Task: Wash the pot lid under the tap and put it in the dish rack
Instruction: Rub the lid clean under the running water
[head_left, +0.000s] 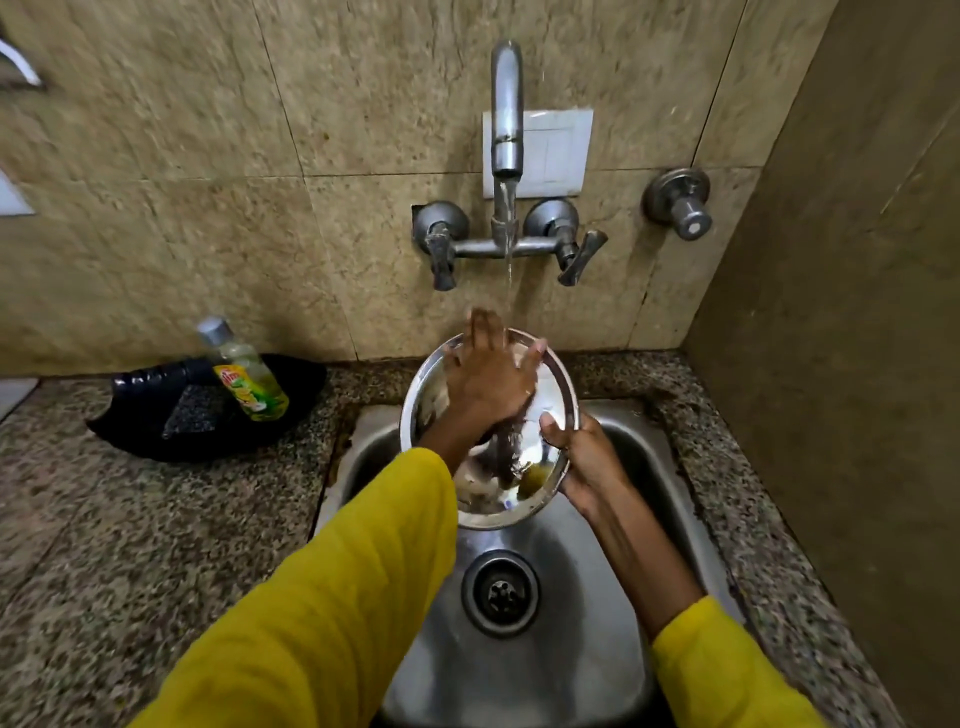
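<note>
A round steel pot lid is held tilted over the steel sink. My right hand grips its right rim, thumb on the inner face. My left hand lies flat on the lid's surface with fingers spread, holding nothing. Water runs from the wall tap down onto my left hand and the lid. Both arms wear yellow sleeves. No dish rack is in view.
A dish soap bottle leans on a black tray on the granite counter to the left. The drain sits below the lid. A second valve is on the wall at right, beside a side wall.
</note>
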